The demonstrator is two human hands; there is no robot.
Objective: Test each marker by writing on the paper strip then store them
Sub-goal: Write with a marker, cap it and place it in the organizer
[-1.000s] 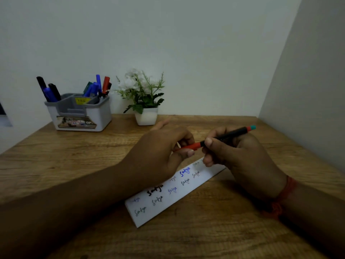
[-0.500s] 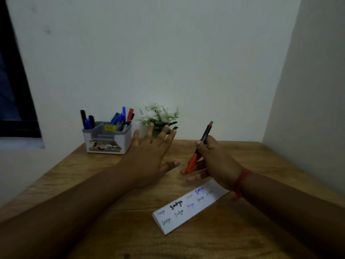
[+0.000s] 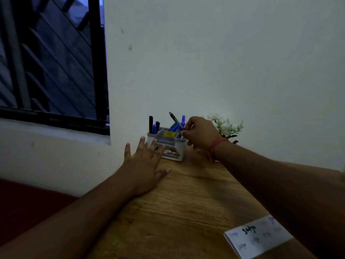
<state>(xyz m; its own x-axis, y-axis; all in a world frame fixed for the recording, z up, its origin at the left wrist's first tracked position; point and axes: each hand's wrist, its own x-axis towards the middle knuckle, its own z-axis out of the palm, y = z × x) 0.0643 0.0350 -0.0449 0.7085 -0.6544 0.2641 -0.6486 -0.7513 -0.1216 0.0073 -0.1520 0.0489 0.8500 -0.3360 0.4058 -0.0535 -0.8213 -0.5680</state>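
A: Where is the black green-capped marker (image 3: pixel 174 118)?

B: Your right hand (image 3: pixel 200 132) pinches it over the grey plastic organiser (image 3: pixel 174 146).

A: And your left hand (image 3: pixel 144 162)?

B: Fingers spread flat on the wooden worktop (image 3: pixel 186 202), near the white paper strip (image 3: pixel 258 237).

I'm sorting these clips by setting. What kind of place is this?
Probably a home desk or study corner: a wooden table against a plain wall beside a barred window, with a grey marker organizer and a small potted plant.
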